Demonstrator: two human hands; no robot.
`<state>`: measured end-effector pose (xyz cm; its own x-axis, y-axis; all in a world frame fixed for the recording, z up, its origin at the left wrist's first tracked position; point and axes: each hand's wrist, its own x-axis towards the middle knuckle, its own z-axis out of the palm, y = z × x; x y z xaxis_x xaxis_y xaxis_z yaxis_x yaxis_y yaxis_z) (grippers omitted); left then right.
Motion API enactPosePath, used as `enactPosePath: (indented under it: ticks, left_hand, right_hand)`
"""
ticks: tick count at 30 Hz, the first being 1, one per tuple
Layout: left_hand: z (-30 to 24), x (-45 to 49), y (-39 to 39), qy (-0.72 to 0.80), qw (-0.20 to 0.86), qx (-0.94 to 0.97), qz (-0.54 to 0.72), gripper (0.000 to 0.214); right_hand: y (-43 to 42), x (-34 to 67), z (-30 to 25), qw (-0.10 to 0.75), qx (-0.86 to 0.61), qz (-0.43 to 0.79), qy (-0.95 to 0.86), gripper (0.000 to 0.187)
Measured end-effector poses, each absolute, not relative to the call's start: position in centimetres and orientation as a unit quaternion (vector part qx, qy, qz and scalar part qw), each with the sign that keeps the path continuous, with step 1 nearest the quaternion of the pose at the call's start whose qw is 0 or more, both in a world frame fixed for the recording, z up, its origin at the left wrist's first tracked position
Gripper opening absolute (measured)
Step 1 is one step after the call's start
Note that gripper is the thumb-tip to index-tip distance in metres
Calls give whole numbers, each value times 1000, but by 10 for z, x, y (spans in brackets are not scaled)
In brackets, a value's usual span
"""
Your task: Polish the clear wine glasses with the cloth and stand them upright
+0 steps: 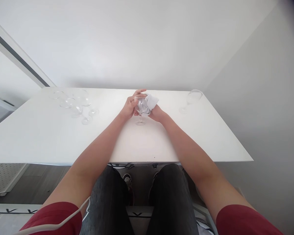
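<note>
Over the middle of the white table (51,137), both my hands hold a clear stemmed wine glass (140,114). My left hand (131,106) is wrapped round the bowl from the left. A white cloth (150,101) is gripped in my right hand (156,112) and pressed against and into the bowl. The glass's foot hangs just above the tabletop or rests on it; I cannot tell which.
Several clear wine glasses (74,104) stand clustered at the table's back left. One more glass (192,98) stands at the back right, near the wall. A white wall runs behind and along the right side. My legs are under the table's front edge.
</note>
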<state>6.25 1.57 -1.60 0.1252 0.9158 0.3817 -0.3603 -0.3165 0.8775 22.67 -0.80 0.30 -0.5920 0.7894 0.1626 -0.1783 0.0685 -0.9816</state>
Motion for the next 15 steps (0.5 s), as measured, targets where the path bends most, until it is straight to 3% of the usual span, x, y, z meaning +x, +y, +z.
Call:
enactPosePath:
  ticks: [4, 7, 9, 13, 15]
  left_hand:
    - [-22, 56, 25, 266, 502, 522, 636, 64]
    - [-23, 53, 30, 257, 498, 515, 648, 66]
    - [-22, 53, 31, 254, 506, 509, 648, 67]
    - [-18, 53, 31, 264, 498, 499, 658, 68]
    - [-17, 53, 30, 265, 492, 496, 665, 68]
  right_hand:
    - [-11, 213, -5, 324, -281, 530, -732, 27]
    - [-10, 206, -15, 372, -329, 474, -728, 20]
    - [-9, 205, -18, 415, -364, 443, -707, 27]
    - [-8, 212, -16, 469, -406, 398, -676, 58]
    - [-8, 214, -13, 476, -418, 379, -674, 63]
